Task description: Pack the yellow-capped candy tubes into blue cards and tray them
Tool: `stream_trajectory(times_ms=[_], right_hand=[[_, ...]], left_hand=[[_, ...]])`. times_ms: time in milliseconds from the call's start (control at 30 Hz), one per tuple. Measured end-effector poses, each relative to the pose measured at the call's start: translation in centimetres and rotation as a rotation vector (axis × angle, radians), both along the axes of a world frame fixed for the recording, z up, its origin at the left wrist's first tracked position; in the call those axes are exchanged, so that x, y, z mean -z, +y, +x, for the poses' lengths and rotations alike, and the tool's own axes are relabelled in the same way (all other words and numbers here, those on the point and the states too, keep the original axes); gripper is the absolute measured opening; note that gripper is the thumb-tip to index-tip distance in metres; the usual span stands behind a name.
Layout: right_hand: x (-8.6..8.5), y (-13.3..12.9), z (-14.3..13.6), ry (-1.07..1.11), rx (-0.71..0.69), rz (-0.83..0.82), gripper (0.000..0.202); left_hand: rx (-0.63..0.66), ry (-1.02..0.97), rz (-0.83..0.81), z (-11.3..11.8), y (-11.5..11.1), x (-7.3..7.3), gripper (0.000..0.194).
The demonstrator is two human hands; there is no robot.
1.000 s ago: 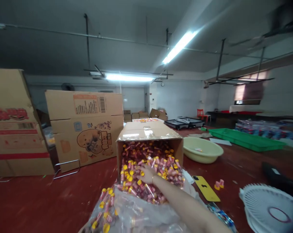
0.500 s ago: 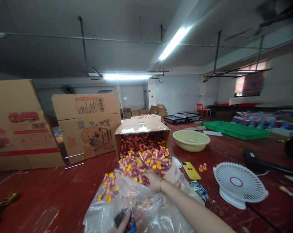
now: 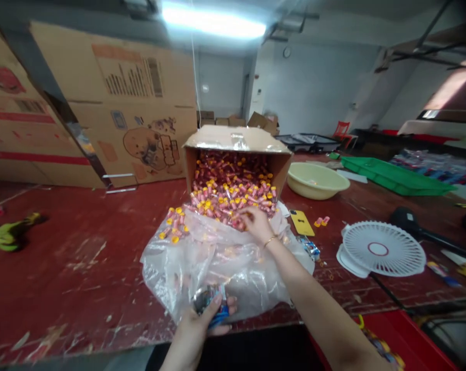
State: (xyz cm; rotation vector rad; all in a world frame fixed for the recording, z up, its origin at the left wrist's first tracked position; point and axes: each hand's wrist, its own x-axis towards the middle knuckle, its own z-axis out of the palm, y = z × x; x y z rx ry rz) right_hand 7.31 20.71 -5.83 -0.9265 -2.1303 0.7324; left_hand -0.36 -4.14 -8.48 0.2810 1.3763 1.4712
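Observation:
An open cardboard box [image 3: 238, 139] lies on its side, full of small pink pieces with yellow caps [image 3: 233, 190]. Clear plastic [image 3: 240, 268] spreads from its mouth towards the table's front edge, with several capped pieces at its left. At the box mouth, my right hand [image 3: 256, 224] has its fingers bent among the pieces; a thin bracelet circles the wrist. Whether it grips one of them cannot be made out. Low in the view, my left hand [image 3: 207, 319] is closed on a blue and dark printed packet [image 3: 217, 304], held over the plastic near the table edge.
Large cartons [image 3: 140, 118] stand at the left on the red table [image 3: 82, 288]. Right of the box are a pale yellow basin [image 3: 316, 180], a green tray [image 3: 398, 175], a yellow phone [image 3: 302, 222] and a white fan [image 3: 383, 249]. Bananas [image 3: 12, 232] lie far left.
The view has tipped downward, bringing the table's front edge and a red container at the lower right into sight. My left hand and its packet show more fully. My right hand remains at the box mouth.

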Motion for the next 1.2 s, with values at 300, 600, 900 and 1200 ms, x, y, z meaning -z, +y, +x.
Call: stream_trajectory(times_ms=[300,600,900,1200], right_hand=[[0.9,-12.7,10.9,0.55,-0.253,-0.625,0.022],[-0.9,-15.2,11.6,0.357,-0.341,-0.172,0.009],[2.3,-15.3,11.4,0.471,-0.301,-0.769,0.025],[3.1,-19.7,12.2,0.374,-0.321,-0.443,0.084]], left_hand=[[0.14,0.015,-0.008,2.8,-0.8,0.6,0.039],[0.286,0.151,0.038,4.1,-0.8,0.8,0.028],[0.319,-0.026,0.007,5.4,-0.8,-0.7,0.035],[0.254,-0.24,-0.01,7.2,0.1,-2.1,0.028]])
